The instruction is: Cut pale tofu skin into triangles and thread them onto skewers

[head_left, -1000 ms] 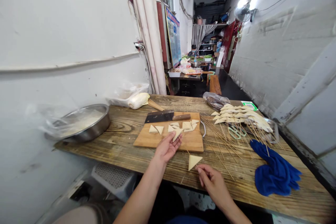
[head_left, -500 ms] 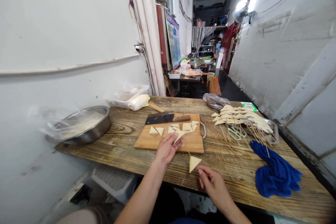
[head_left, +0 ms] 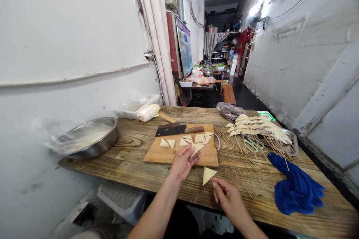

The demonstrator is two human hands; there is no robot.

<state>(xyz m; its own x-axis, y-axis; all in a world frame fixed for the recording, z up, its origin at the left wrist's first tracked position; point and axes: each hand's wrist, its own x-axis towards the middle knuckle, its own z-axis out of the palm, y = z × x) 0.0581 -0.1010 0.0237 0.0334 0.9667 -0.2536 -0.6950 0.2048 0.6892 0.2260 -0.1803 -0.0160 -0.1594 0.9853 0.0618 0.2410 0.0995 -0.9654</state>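
My left hand (head_left: 183, 162) pinches a pale triangular tofu piece (head_left: 196, 149) over the front edge of the wooden cutting board (head_left: 162, 153). My right hand (head_left: 226, 194) grips a thin bamboo skewer with another triangle (head_left: 208, 175) threaded on its tip, just above the table. Several more loose triangles (head_left: 185, 141) lie on the board beside a cleaver (head_left: 175, 129).
Loose bamboo skewers (head_left: 238, 153) and a pile of skewered triangles (head_left: 260, 127) lie to the right, with green scissors (head_left: 251, 143) and a blue cloth (head_left: 297, 188). A steel bowl under plastic (head_left: 84, 138) sits at the left. A long passage runs behind the wooden table (head_left: 131, 164).
My left hand has lifted its triangle slightly toward the right hand's skewer. The view has tilted up a little.
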